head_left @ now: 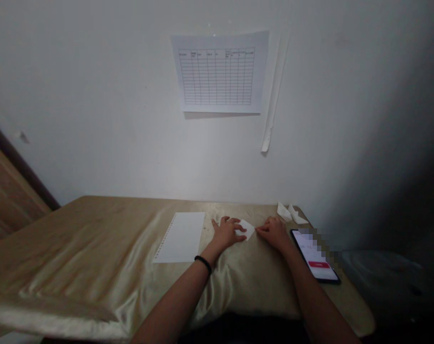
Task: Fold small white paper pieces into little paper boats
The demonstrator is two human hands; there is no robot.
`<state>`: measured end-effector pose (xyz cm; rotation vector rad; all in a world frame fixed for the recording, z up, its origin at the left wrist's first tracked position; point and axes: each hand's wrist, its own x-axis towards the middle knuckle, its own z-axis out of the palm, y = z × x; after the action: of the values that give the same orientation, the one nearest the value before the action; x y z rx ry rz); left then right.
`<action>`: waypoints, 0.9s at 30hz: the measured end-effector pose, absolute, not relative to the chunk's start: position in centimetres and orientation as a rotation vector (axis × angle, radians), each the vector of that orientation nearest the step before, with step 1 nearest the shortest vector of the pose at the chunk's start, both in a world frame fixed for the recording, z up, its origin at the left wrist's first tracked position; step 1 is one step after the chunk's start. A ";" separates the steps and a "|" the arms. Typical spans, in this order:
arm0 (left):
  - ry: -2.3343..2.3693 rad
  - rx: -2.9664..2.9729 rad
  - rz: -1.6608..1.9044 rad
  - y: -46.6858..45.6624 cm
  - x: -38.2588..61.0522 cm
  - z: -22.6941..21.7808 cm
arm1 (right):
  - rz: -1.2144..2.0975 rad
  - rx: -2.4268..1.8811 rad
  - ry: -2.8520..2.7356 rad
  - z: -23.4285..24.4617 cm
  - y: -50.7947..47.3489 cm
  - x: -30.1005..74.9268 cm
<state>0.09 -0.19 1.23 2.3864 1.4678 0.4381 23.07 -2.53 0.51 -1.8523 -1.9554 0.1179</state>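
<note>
A small folded piece of white paper [248, 229] lies on the cloth-covered table, with a pointed end toward the right. My left hand [228, 232] rests over its left part, fingers spread and pressing down, a black band around the wrist. At the paper's right tip, my right hand [274, 233] is closed in a pinch. Part of the paper is hidden beneath the left fingers. Left of my hands lies a flat white sheet [183, 237] with a row of punched holes along its left edge.
Two folded paper boats [297, 216] sit at the table's back right corner. A phone [319, 260] with a lit screen lies near the right edge. Wrinkled golden cloth [95, 253] covers the table. On the wall behind hangs a printed table sheet [220, 76].
</note>
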 end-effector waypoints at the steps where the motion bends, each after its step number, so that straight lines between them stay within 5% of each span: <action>1: 1.468 2.385 0.448 -0.2 0.1 1.2 | 0.076 -1.877 -1.935 0.5 -2.5 23.1; 27: 1.478 2.408 0.406 -0.5 0.1 1.4 | 0.480 -1.547 -1.998 -0.4 -3.0 22.0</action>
<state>0.11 -0.51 1.45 2.4084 1.4778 0.4061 22.02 -2.96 -0.40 -1.5472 -1.9977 0.4802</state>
